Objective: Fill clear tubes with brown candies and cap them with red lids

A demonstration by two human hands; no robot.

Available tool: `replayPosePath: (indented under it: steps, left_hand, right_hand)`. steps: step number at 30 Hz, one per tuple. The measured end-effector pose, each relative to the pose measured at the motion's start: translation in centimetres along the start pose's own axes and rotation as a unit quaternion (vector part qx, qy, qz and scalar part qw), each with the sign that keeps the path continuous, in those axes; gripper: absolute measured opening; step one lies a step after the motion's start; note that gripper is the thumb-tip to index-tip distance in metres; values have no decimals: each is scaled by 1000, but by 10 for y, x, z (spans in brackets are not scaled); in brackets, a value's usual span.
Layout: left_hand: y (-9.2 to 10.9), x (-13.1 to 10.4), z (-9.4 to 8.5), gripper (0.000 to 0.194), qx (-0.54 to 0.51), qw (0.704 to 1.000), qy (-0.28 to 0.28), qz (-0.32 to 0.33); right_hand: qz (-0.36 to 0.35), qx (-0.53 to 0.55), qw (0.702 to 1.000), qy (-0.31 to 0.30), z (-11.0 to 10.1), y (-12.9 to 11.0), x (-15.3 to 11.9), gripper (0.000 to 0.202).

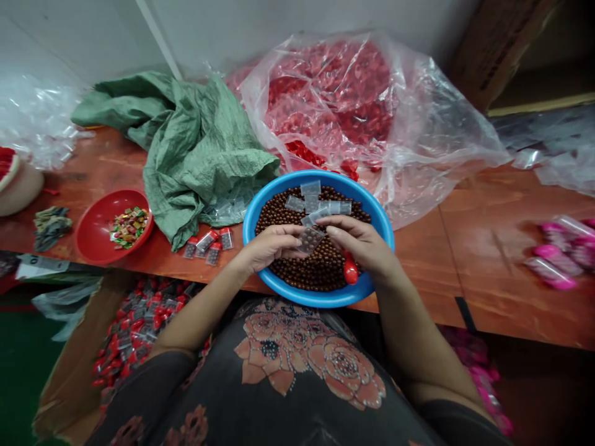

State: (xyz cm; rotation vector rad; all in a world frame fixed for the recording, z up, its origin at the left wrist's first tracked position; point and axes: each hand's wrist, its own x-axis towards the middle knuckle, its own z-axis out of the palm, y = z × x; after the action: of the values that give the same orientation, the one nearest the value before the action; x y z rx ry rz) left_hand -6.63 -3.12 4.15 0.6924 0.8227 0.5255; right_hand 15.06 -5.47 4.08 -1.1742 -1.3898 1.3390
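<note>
Two bare hands worked above a round blue plastic basin, which stood at the front edge of a reddish-brown table and held a layer of small round brown balls. The left hand was closed, thumb against fingers, on a small clear plastic container, positioned over the middle of the basin. The right hand was partly curled, its fingertips beside the upper end of that container; whether it gripped anything could not be determined. A glossy red plastic piece showed directly below the right palm; its attachment to the hand could not be determined. Further clear plastic containers lay loose on the balls, beyond the fingers. Left of the basin, several filled containers with red caps lay on the table, near a crumpled green woven sack. Farther left, a shallow red plastic bowl contained multicoloured wrapped pieces. Behind the basin, a large transparent plastic bag covered a heap of red pieces. Pink-capped clear tubes lay at the right side of the table. Below the table, at left, an open cardboard box held many red-capped containers.
</note>
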Motion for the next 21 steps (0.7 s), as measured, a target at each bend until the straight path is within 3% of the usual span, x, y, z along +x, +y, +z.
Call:
replayPosePath:
  steps: [4,12,21]
  left_hand:
    - [0,-1,-2,35,-2,1000,-14,8]
    - [-3,-2,-2,33,13,999,-37,15]
    - [-4,-4,-4,30,-19,999,-23,13]
  right_hand:
    - [-45,-106,993,-27,5,3,2,28]
    - [-62,-161,983,-64,5,9,-2,32]
    - [-51,-130,990,-6,2,14,-5,26]
